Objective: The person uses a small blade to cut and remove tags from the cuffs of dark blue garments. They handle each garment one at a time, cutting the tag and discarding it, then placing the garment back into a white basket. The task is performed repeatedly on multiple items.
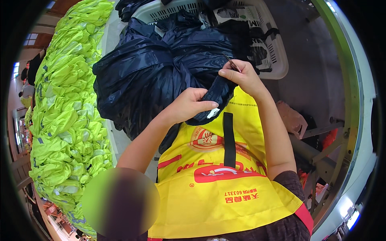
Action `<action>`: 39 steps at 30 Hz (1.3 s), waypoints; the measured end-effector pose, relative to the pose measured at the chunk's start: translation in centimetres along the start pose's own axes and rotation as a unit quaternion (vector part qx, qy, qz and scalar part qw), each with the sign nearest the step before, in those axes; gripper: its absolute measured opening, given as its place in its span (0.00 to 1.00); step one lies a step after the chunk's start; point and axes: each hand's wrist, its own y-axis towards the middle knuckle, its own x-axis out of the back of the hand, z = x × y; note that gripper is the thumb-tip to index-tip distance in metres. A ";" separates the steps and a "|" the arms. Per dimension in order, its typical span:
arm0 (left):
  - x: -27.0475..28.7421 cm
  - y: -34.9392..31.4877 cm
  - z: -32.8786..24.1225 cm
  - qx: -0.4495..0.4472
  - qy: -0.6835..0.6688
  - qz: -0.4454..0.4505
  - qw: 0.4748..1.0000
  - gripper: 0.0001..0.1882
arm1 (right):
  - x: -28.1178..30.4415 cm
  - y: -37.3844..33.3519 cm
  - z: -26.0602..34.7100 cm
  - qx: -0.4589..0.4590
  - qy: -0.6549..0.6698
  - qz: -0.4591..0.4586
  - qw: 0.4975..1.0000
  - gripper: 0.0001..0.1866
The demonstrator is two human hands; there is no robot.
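Near the centre, we pinch the ribbed navy band [214,93] of a shiny garment between thumb and closed fingers of our left hand [187,105], beside a small white label [213,113]. Our right hand [241,76], at one o'clock, has its fingers curled shut around a slim metal tool [233,64]; whether it also grips cloth, we cannot tell. Bunched navy fabric [136,76] lies at eleven o'clock, a white slotted basket [282,60] at one, yellow-green garments [66,108] at nine.

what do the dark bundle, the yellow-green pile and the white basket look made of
Dark bundle: probably thin synthetic fabric, glossy, with sheen along its folds. Yellow-green pile: likely similar light fabric, shiny and crumpled. White basket: seemingly moulded plastic, smooth, with slotted walls.
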 end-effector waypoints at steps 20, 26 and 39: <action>1.0 0.6 -3.2 -0.302 0.302 -0.099 0.899 0.09 | -2.2 1.9 -1.8 -0.109 0.160 0.038 0.980 0.12; 1.6 -0.3 -5.8 -0.321 0.259 -0.094 0.906 0.08 | -1.2 1.0 1.3 -0.116 0.209 0.018 0.971 0.12; -0.5 1.7 -2.0 -0.415 0.287 -0.162 0.848 0.08 | -2.5 2.7 -3.9 -0.129 0.272 0.027 0.953 0.12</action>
